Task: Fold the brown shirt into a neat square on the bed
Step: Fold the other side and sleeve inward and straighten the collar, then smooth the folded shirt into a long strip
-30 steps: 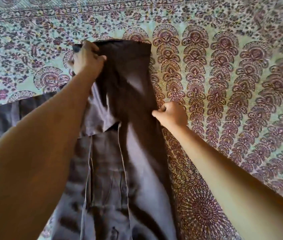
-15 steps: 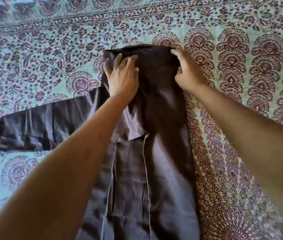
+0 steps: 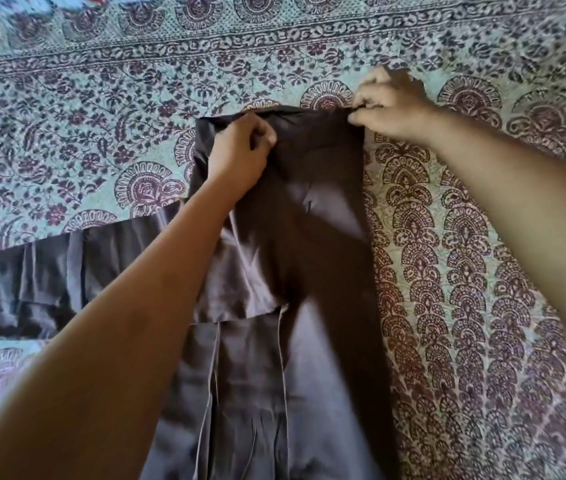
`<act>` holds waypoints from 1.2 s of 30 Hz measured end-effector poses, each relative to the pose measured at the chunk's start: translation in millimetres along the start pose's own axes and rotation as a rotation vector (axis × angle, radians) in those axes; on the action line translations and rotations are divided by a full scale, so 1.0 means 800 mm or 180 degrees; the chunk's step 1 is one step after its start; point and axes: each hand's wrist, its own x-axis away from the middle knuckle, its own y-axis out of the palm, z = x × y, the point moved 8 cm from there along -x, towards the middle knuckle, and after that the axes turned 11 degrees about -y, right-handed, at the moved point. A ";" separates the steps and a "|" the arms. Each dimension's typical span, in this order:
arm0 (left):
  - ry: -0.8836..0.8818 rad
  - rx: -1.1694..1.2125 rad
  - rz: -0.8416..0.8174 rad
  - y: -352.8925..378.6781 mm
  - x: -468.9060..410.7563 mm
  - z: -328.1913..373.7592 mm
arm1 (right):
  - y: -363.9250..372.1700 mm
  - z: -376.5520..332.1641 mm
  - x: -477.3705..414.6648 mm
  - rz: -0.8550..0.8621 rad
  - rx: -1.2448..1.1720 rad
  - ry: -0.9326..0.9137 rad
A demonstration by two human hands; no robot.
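Note:
The brown shirt (image 3: 312,209) lies lengthwise on the bed, its right side folded in as a long dark strip, one sleeve stretched out flat to the left. My left hand (image 3: 240,154) rests on the shirt near its far left corner, fingers curled and pinching the cloth. My right hand (image 3: 387,107) pinches the far right corner of the folded strip between thumb and fingers. Both forearms reach over the shirt and hide parts of it.
The bed is covered by a pale green spread (image 3: 101,109) printed with maroon floral and fan motifs. It runs beyond the frame on all sides. The spread-out sleeve (image 3: 49,271) lies at the left edge.
My left hand has gone from flat with spread fingers to curled on the cloth. My right hand has shifted to the far right corner and pinches it. The view has moved closer.

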 end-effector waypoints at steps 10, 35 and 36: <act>0.0741 -0.1172 -0.0309 0.063 0.015 0.032 | 0.010 -0.012 0.036 0.1567 0.0704 0.0871; -0.1336 0.0832 -0.0309 -0.007 -0.026 -0.091 | 0.133 -0.085 0.036 0.0781 0.0858 -0.0507; -0.1266 0.0612 -0.0161 -0.009 -0.027 -0.091 | 0.134 -0.085 0.038 0.0808 0.0934 -0.0566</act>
